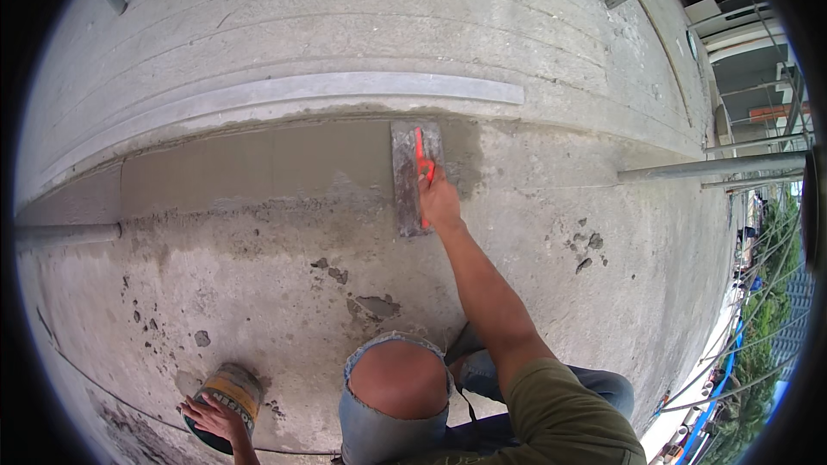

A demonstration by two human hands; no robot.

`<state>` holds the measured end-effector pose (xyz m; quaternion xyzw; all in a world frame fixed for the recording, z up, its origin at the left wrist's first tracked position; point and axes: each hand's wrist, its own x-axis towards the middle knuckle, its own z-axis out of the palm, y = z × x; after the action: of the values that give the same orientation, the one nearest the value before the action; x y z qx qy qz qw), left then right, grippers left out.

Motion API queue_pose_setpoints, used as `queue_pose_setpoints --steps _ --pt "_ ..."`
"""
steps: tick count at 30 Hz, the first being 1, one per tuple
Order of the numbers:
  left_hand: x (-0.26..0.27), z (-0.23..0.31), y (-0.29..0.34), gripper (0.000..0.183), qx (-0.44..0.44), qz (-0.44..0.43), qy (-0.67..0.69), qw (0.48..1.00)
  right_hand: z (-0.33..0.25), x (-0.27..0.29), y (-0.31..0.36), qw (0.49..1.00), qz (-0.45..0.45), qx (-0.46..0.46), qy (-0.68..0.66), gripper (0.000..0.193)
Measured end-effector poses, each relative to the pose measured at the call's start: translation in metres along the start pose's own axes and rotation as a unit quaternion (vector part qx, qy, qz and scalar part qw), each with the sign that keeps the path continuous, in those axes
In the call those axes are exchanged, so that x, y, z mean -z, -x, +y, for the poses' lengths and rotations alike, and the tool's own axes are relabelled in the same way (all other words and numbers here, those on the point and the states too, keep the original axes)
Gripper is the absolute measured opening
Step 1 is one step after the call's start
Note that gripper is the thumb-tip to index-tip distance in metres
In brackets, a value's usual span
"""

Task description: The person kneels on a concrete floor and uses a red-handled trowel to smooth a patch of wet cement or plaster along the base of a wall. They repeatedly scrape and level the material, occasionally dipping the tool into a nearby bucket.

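My right hand point(440, 199) is closed around the orange handle of a plastering trowel point(403, 181), whose long grey blade lies flat against the concrete surface. To its left runs a smooth strip of wet mortar point(250, 168), with a rough lower edge and a damp dark patch right of the blade. Low at the left, my left hand point(217, 418) lies over a bucket point(245, 383) with a yellow and dark label, its fingers stretched out and spread. What is inside the bucket is hidden from this angle.
A long pale straight bar point(370, 84) lies just above the mortar strip. Metal poles point(715, 167) meet the concrete at the right and left. Mortar crumbs point(377, 306) are scattered below the strip. Scaffolding and greenery point(762, 327) show at the far right.
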<state>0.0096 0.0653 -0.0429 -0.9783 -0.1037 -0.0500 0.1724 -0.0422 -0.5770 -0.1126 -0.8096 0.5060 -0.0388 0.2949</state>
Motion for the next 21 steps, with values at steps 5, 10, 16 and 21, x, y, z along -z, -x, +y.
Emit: queue_pose_setpoints --steps 5,10,16,21 --pt "0.003 0.001 -0.001 0.07 -0.004 0.0 0.0 1.0 0.004 0.0 -0.007 1.0 -0.008 -0.002 0.021 0.051" --pt "0.005 0.002 -0.001 0.07 -0.001 -0.006 -0.003 1.0 0.0 0.007 0.004 1.0 0.003 0.004 0.0 0.039" --pt "-0.011 -0.005 -0.002 0.07 0.003 -0.014 -0.02 1.0 0.023 0.01 0.036 1.0 -0.017 0.002 0.015 0.06" --pt "-0.013 -0.01 -0.002 0.069 0.007 -0.009 -0.032 0.999 0.024 0.024 0.108 0.999 -0.03 -0.033 -0.004 0.048"
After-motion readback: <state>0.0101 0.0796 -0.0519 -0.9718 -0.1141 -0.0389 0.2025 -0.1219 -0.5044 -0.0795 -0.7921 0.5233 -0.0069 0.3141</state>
